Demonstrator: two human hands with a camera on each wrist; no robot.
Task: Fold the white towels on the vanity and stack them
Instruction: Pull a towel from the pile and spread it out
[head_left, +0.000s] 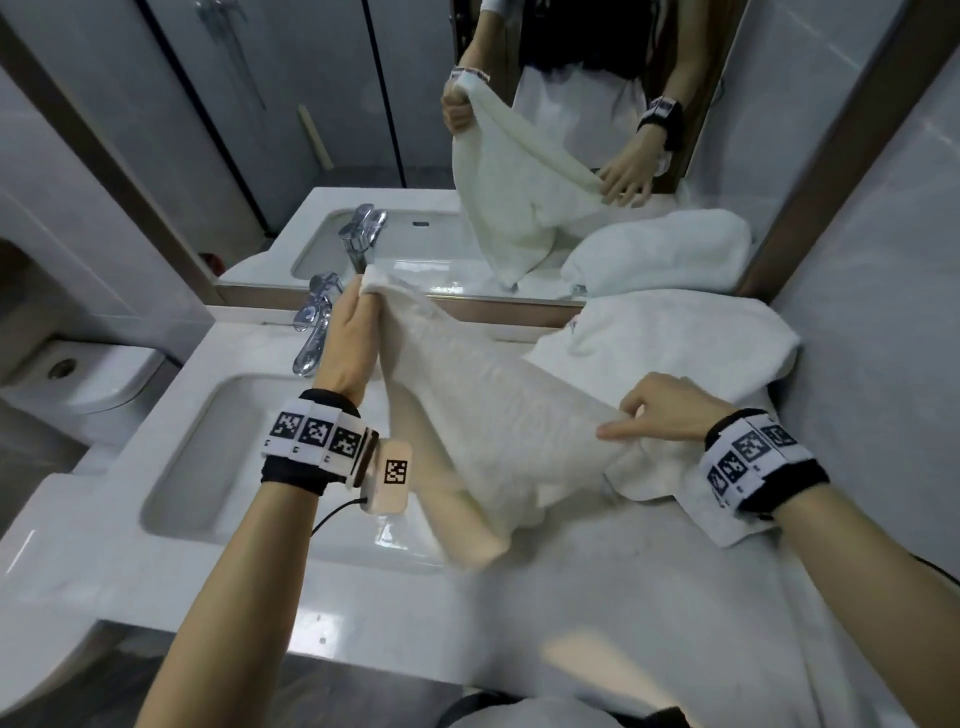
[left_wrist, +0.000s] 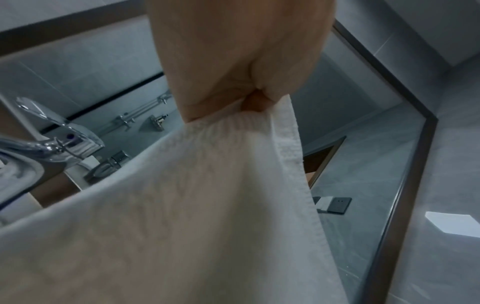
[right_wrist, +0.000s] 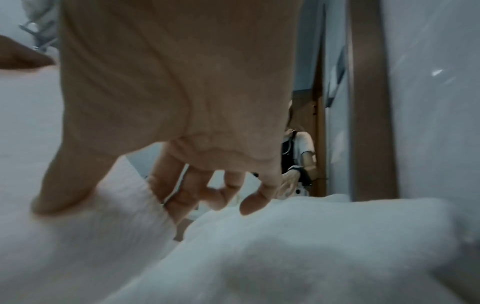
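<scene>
A white waffle-textured towel (head_left: 493, 415) stretches slanted above the vanity (head_left: 597, 597) between both hands. My left hand (head_left: 363, 304) grips one corner, raised near the faucet; in the left wrist view that left hand (left_wrist: 249, 102) is a closed fist around the towel (left_wrist: 182, 205). My right hand (head_left: 618, 421) pinches the opposite edge lower down; in the right wrist view the right hand (right_wrist: 124, 197) holds the towel (right_wrist: 91, 236) between thumb and index finger. The towel's lower end drapes onto the counter. A second, fluffy white towel (head_left: 675, 338) lies bunched at the back right.
The sink basin (head_left: 208, 457) sits left of the towel, with the chrome faucet (head_left: 311, 332) behind it. A mirror (head_left: 363, 130) spans the back wall and a tiled wall (head_left: 883, 312) closes the right side. A toilet (head_left: 78, 379) stands at the far left.
</scene>
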